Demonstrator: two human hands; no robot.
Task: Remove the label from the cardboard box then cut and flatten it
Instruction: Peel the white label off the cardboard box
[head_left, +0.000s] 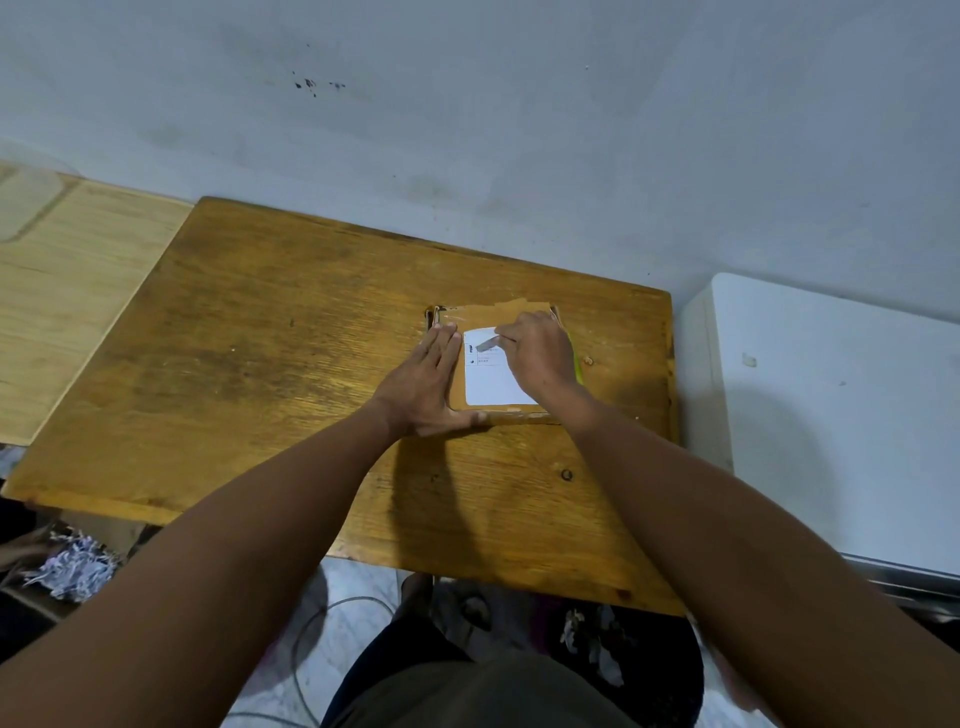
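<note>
A small brown cardboard box (488, 314) lies on the wooden table (270, 364), sealed with clear tape along its far edge. A white label (491, 384) with some black print covers much of its top. My left hand (426, 379) lies flat on the box's left side, fingers straight, thumb along the near edge. My right hand (537, 351) grips a cutter with a yellow-green handle (577, 366); its metal blade (488, 343) lies against the label's upper part. The hand hides most of the cutter and the box's right side.
The table stands against a grey wall. A white appliance (831, 405) is close on the right, a lighter wooden surface (62, 291) on the left. Shredded paper (72, 569) and a cable (311, 639) lie on the floor below the near edge.
</note>
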